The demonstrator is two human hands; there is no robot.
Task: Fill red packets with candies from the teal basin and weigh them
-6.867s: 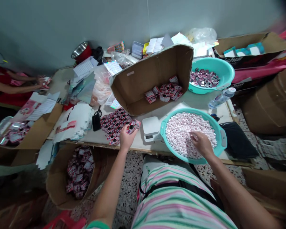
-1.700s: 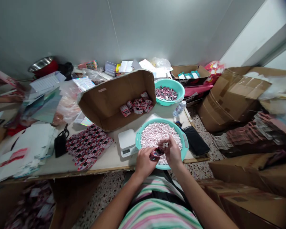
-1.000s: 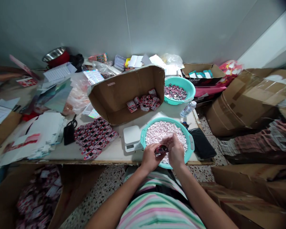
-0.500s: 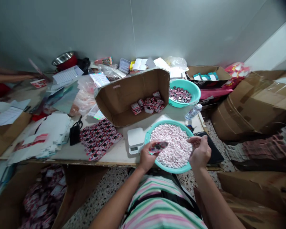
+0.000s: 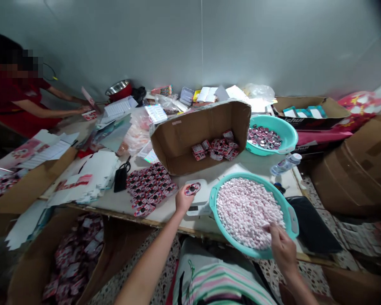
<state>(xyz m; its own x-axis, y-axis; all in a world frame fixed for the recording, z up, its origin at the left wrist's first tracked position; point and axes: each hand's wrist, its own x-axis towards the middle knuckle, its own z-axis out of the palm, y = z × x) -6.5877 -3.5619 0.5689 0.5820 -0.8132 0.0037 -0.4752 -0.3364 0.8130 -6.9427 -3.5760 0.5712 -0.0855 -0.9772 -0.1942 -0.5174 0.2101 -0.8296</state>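
My left hand [image 5: 182, 200] is closed on a small red and black packet [image 5: 192, 189] and holds it over a white scale [image 5: 199, 199]. My right hand [image 5: 281, 245] rests at the near edge of a teal basin [image 5: 291, 217] full of small pink and white candies [image 5: 244, 209], with its fingers curled into the candies. A heap of similar red packets [image 5: 149, 188] lies on the table just left of my left hand.
A tipped cardboard box [image 5: 178, 135] holds several packets. Behind it stands a second teal basin [image 5: 288, 137] of dark round pieces, with a water bottle [image 5: 285, 164] nearby. Folded white cartons [image 5: 92, 173] lie left. Another person in red [image 5: 22, 106] works at far left. A floor box [image 5: 73, 254] holds packets.
My left hand has carried the packet left, away from the basin and over the scale. My right hand has dropped back into the candies. The view has swung left.
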